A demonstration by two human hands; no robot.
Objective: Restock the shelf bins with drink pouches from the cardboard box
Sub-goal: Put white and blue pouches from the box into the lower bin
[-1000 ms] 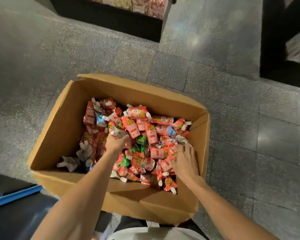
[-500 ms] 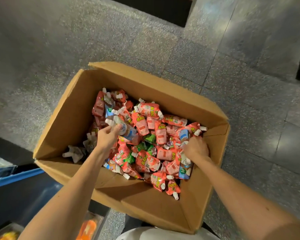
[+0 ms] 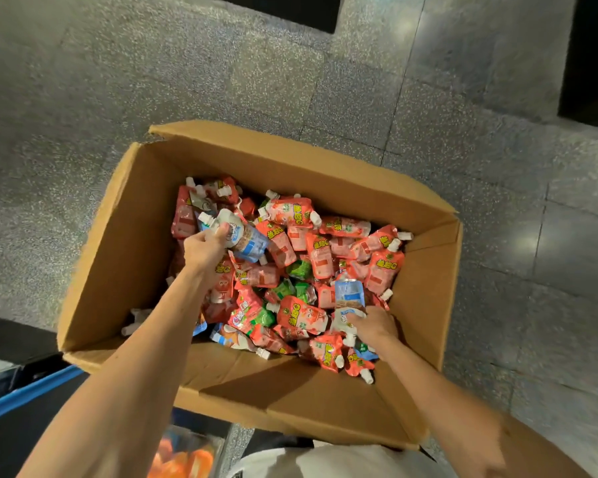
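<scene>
Brown cardboard box [image 3: 128, 243], flaps open, sitting on the grey speckled floor [image 3: 118, 81], and it's heaped with drink pouches [image 3: 320, 251]: mostly red, a few green ones tucked in the middle, white spouts poking every way. Both hands are in there! The left hand [image 3: 203, 248] is at the far-left of the heap, fingers curled round a blue-and-white pouch [image 3: 244, 236], its white cap sticking out just above the thumb, the pouch held over the red ones. The right hand [image 3: 375, 326] is down at the near-right side, fingers closed on the near end of a pale blue pouch [image 3: 349, 296] that stands up out of the pile. Lower left, a blue edge [image 3: 25, 391] runs beside the box. Below the box's near wall there's something orange [image 3: 190, 458], too blurred to make out.
</scene>
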